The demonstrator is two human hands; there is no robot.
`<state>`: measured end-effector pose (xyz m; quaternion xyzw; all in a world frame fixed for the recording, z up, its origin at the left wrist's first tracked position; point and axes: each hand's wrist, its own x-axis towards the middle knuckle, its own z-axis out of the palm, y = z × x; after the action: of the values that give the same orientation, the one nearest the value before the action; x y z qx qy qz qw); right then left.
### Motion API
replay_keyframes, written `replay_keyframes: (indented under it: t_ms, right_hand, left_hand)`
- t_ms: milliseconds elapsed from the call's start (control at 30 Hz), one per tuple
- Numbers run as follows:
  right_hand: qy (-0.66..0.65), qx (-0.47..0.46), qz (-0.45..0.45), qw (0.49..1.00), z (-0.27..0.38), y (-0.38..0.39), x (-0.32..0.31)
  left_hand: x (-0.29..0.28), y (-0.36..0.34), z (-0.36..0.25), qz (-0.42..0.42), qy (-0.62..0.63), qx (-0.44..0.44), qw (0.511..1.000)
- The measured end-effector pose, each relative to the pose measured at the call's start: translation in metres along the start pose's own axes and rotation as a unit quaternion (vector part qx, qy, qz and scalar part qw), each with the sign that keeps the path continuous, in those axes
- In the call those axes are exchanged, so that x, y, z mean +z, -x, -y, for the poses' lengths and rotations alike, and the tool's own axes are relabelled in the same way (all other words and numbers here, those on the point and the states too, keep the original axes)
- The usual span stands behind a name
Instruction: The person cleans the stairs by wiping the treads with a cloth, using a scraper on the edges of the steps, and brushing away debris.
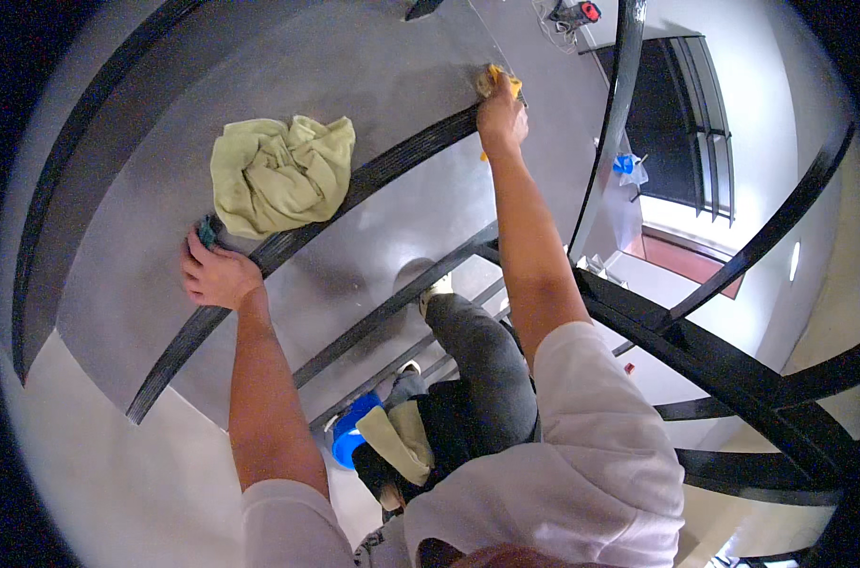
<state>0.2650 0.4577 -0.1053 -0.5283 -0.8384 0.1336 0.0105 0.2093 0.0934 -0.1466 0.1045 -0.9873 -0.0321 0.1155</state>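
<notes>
Holding a yellow cloth or sponge (513,87), the right hand (502,118) works at the far right end of a black strip (392,166) along the grey step (155,189). The right grip is closed around the item, with part of it protruding past the fingers. The left hand (220,276) rests over the strip toward its left end, fingers curled. A dark teal pad (206,231) shows at the left fingertips; whether this grip pinches it or only presses on it cannot be told. A pale green cloth (283,175) lies crumpled on the step, between the two hands and beside the strip.

Caution: the arms are spread wide above the lower steps. Leaning too far toward either hand could upset balance. A damp surface, if present, could cause the shoe (437,292) below to slip. Dragging the pale green cloth across the strip could drop it over the edge. A foot stepping back without looking could strike the blue bucket (340,447) and tip it. A loose left grip could lose the pad.

Markings: no brand, label or writing is legible on the held items, the crumpled cloth or the bucket.
</notes>
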Motion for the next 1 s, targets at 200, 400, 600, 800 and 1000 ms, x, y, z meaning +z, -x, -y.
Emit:
replay_keyframes:
  t_ms: [200, 400, 600, 800, 1000]
  right_hand:
    - [-0.005, -0.026, -0.019, 0.999, 0.003, -0.009, -0.004]
    - [0.036, 0.013, 0.028, 0.999, 0.002, 0.01, -0.001]
    - [0.057, 0.007, 0.026, 0.998, 0.005, -0.004, -0.01]
    - [0.081, -0.035, 0.012, 0.996, -0.003, -0.01, -0.009]
    - [0.091, 0.008, 0.047, 0.995, -0.005, 0.014, -0.012]
  left_hand:
    - [0.0, 0.001, 0.005, 0.014, 0.001, 0.004, 1.0]
    - [0.001, -0.001, 0.005, 0.021, 0.012, -0.014, 1.0]
    - [0.005, 0.0, 0.005, 0.021, 0.011, -0.008, 1.0]
    - [0.004, 0.001, 0.005, 0.022, 0.008, -0.022, 0.999]
    - [0.001, 0.005, 0.011, 0.022, 0.007, -0.004, 1.0]
